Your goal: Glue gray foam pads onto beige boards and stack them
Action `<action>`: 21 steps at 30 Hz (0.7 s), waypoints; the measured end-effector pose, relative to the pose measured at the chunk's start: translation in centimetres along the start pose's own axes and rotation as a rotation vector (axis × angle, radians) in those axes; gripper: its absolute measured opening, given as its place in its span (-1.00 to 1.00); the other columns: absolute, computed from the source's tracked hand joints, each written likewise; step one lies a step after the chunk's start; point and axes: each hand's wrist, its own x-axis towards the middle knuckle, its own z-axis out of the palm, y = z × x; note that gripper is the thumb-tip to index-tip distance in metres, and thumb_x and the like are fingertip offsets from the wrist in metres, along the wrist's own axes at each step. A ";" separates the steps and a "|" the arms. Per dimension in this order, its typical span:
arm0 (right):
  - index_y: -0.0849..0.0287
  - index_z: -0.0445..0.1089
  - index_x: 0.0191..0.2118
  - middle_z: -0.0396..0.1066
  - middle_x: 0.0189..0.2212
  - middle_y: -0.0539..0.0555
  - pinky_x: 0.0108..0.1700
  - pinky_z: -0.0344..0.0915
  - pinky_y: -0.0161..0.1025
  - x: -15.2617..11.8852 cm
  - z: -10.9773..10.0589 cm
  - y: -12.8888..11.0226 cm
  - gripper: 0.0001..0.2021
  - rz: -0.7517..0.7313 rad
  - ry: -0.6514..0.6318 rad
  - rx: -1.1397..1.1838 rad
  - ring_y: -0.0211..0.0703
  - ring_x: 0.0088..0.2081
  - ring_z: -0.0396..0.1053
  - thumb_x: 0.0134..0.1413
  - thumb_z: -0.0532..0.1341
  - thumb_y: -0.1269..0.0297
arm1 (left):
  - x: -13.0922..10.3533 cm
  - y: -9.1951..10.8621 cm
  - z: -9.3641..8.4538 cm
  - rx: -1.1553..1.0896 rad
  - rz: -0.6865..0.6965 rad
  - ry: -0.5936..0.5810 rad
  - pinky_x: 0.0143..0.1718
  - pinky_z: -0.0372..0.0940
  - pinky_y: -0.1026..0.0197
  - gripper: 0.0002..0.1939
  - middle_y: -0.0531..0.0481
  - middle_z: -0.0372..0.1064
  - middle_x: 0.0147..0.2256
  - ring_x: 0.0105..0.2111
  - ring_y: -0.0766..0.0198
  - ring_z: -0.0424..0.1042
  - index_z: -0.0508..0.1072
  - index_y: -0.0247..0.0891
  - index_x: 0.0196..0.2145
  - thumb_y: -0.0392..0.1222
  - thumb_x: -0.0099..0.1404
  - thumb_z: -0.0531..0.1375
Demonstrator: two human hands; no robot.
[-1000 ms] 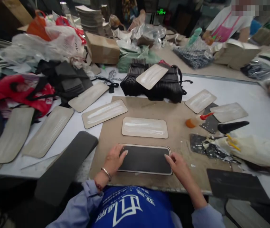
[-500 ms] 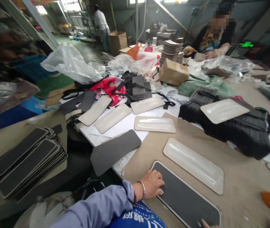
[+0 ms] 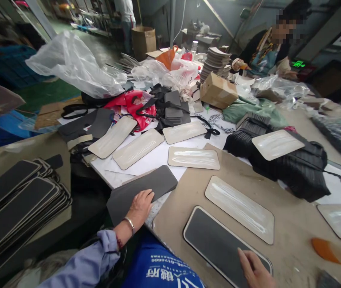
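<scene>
The left hand touches a dark sheet and the right hand a pale-rimmed board, fingers bent, any grip unclear.

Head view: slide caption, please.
Left hand at dark grey sheets; right hand at a pale-rimmed dark panel.

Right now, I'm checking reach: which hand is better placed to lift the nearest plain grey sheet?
Probably the left hand: it's at that grey sheet, while the right hand is over the bordered panel.
</scene>
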 end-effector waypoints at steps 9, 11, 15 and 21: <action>0.11 0.31 -0.44 0.34 -0.59 0.02 -0.43 0.26 -0.30 -0.8 3.2 -10.1 -0.51 -0.052 -0.181 0.263 -0.18 -0.50 0.29 -0.15 0.03 -0.26 | -0.2 -0.7 -3.0 -0.084 0.298 0.187 -0.04 0.33 0.14 -0.70 -0.13 0.45 -0.19 -0.15 0.23 0.41 0.45 -0.29 -0.18 -0.32 0.28 -0.05; 0.15 0.32 -0.19 0.42 -0.38 0.12 -0.43 0.32 -0.26 -0.8 3.4 -12.9 -0.39 -0.008 -0.266 0.504 -0.10 -0.36 0.36 -0.16 0.03 -0.30 | -1.0 0.9 -3.9 -0.039 0.484 0.270 -0.06 0.34 0.16 -0.70 -0.12 0.46 -0.19 -0.15 0.24 0.41 0.43 -0.29 -0.15 -0.37 0.27 -0.04; 0.18 0.26 -0.06 0.39 -0.24 0.16 -0.45 0.36 -0.27 -0.4 2.6 -16.8 -0.33 0.082 -0.384 0.776 -0.13 -0.31 0.39 -0.15 0.06 -0.27 | -2.5 4.1 -4.6 -0.025 0.814 0.293 -0.08 0.36 0.20 -0.70 -0.12 0.47 -0.20 -0.17 0.24 0.42 0.41 -0.30 -0.15 -0.42 0.23 -0.01; 0.28 0.28 -0.21 0.35 -0.47 0.05 -0.61 0.26 -0.41 -0.1 1.4 -16.2 -0.46 0.147 -0.479 0.647 -0.30 -0.54 0.35 -0.16 0.18 -0.14 | -3.1 6.3 -2.8 -0.041 0.999 0.281 -0.07 0.34 0.23 -0.69 -0.11 0.48 -0.23 -0.16 0.25 0.41 0.43 -0.32 -0.19 -0.42 0.25 -0.06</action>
